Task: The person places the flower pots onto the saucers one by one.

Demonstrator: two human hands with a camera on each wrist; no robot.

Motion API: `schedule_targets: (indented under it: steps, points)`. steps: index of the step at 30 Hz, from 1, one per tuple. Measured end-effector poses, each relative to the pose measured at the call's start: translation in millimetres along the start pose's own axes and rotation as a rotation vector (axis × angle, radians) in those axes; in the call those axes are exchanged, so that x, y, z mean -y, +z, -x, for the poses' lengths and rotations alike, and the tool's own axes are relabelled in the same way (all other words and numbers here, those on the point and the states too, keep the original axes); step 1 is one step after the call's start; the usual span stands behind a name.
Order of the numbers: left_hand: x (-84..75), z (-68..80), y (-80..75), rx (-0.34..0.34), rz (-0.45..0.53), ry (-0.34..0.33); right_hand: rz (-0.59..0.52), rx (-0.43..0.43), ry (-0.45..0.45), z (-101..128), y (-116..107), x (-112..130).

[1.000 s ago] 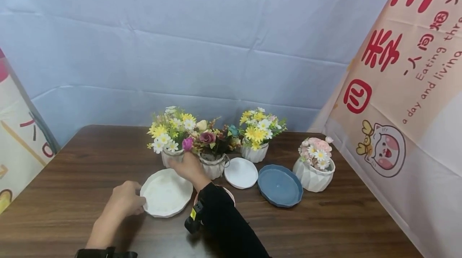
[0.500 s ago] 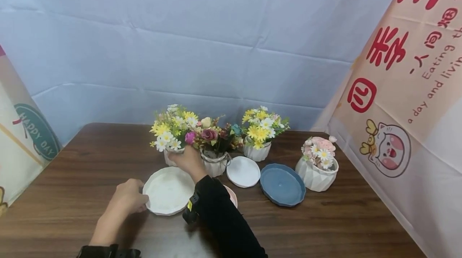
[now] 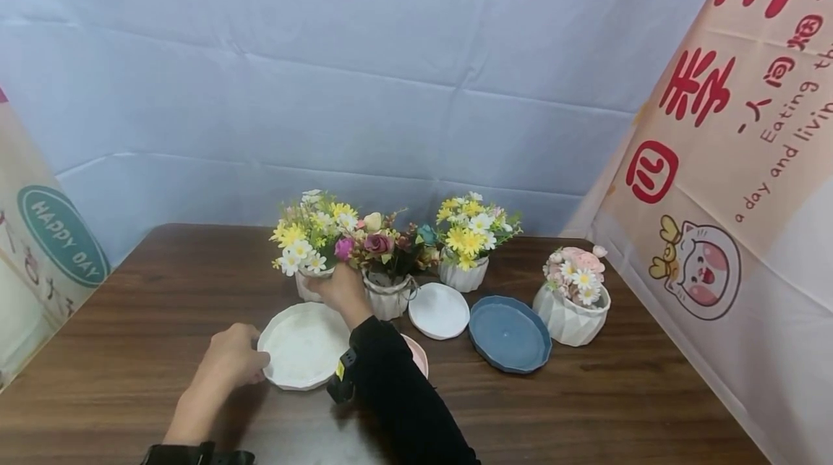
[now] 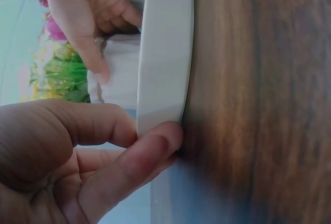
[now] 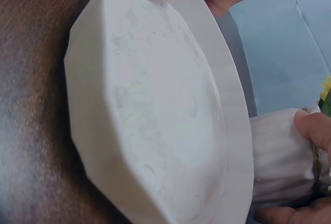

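Note:
A large white saucer point(image 3: 304, 346) with a faceted rim lies on the brown table. My left hand point(image 3: 228, 358) pinches its left edge; in the left wrist view the thumb and fingers clasp the rim point(image 4: 165, 53). Just behind the saucer stands a white flowerpot point(image 3: 306, 286) of yellow and white daisies point(image 3: 306, 235). My right hand point(image 3: 342, 293) reaches over and grips this pot near its top. Thumb and finger sit on either side of the pot point(image 5: 279, 154) in the right wrist view. My hand hides the pot's right part in the head view.
Right of my hand stand a pot of purple roses point(image 3: 387, 297) and another daisy pot point(image 3: 463, 273). A small white saucer point(image 3: 439, 311), a blue saucer point(image 3: 510, 333) and a pot of pink flowers point(image 3: 573, 313) follow rightward. My sleeve partly covers a pink saucer point(image 3: 419, 356).
My right hand has shifted slightly farther back against the daisy pot, and its sleeve moved left, baring more of the pink saucer's right edge. The left hand keeps its hold on the large white saucer.

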State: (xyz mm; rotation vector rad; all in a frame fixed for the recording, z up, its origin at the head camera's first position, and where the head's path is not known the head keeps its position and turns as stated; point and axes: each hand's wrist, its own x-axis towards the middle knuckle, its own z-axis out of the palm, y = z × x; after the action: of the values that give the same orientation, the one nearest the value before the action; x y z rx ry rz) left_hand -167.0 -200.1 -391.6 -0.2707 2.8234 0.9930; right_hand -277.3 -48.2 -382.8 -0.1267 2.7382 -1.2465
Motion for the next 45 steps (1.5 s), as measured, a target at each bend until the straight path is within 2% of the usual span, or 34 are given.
schedule_targets:
  steps: [9,14,22,36,45]
  points:
    - [0.5,1.1,0.2,-0.028,0.028,0.028,-0.005,-0.016,-0.006,-0.7,1.1,0.9]
    - [-1.3,1.6,-4.7,-0.032,0.004,0.033,-0.050,-0.003,-0.011,0.4,-0.2,1.5]
    - [-1.7,5.9,-14.4,-0.054,-0.011,0.059,-0.022,0.002,-0.006,-0.5,0.3,2.3]
    - [0.3,6.5,-18.6,-0.032,0.012,0.027,-0.046,-0.016,0.022,-1.0,0.9,1.3]
    - [8.9,6.3,-23.4,-0.043,0.003,0.035,-0.055,-0.011,0.028,-4.6,3.6,-1.6]
